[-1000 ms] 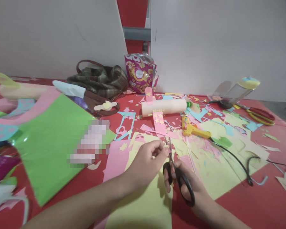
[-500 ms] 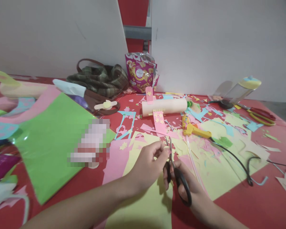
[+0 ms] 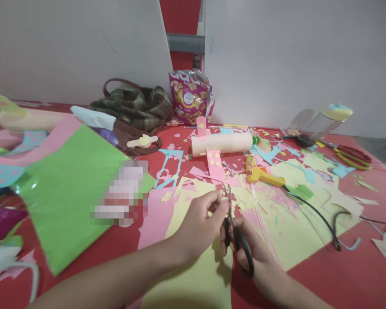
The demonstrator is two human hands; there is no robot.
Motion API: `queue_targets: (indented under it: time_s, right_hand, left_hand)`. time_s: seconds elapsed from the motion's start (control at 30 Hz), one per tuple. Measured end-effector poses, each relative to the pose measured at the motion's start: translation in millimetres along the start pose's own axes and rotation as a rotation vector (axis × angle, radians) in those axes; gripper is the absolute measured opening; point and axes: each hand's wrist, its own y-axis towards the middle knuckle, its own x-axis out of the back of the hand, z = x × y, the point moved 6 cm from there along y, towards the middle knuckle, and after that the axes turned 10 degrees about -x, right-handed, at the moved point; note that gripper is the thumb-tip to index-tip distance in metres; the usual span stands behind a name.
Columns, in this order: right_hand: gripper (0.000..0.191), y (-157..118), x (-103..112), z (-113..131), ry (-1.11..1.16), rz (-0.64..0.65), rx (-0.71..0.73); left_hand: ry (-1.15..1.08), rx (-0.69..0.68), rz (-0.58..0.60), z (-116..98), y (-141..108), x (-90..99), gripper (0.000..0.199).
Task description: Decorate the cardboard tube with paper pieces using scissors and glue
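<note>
My right hand (image 3: pixel 249 244) is closed on a pair of black-handled scissors (image 3: pixel 243 249), its fingers through the loops. The blades point up and away, slightly apart. Just left of them, my left hand (image 3: pixel 202 223) pinches a small pale yellow piece of paper (image 3: pixel 224 200) beside the blades; most of that piece is hidden by the fingers. Under both hands lie a yellow sheet (image 3: pixel 186 279) and a pink sheet (image 3: pixel 156 210). Small yellow paper stars (image 3: pixel 166 196) rest on the pink sheet. Farther off, a cream tube (image 3: pixel 225 143) with pink star-covered strips lies on its side.
A yellow glue gun (image 3: pixel 265 177) with a black cord lies right of the hands among paper scraps. Red-handled scissors (image 3: pixel 354 156) and a clear container (image 3: pixel 324 122) are at the far right. A green sheet (image 3: pixel 67 206) covers the left; a snack bag (image 3: pixel 190 96) stands behind.
The scissors' handles have come closer together in my right hand, and the lower loop has shifted slightly left. My left hand has stayed nearly still.
</note>
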Motion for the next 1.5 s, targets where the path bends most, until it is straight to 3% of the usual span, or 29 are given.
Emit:
queue_targets:
  time_s: [0.73, 0.93, 1.13, 1.23, 1.33, 1.5]
  right_hand:
    - [0.03, 0, 6, -9, 0.029, 0.008, 0.015]
    - [0.03, 0, 4, -8, 0.043, 0.005, 0.019]
    - [0.03, 3, 5, -6, 0.04, -0.049, 0.013]
    - [0.033, 4, 10, -4, 0.086, -0.082, 0.069]
    - [0.035, 4, 19, -1, 0.148, -0.129, 0.114]
    - [0.023, 3, 36, 4, 0.16, -0.353, 0.135]
  left_hand:
    - [0.127, -0.076, -0.038, -5, 3, 6.9, 0.027]
    - [0.064, -0.064, -0.009, -3, 4, 5.0, 0.026]
    - [0.117, -0.083, -0.009, -5, 5, 6.8, 0.025]
    - [0.12, -0.096, 0.034, -5, 6, 5.5, 0.024]
    - [0.144, -0.087, 0.161, -5, 6, -0.3, 0.023]
    - [0.329, -0.067, 0.373, -1, 3, -9.5, 0.024]
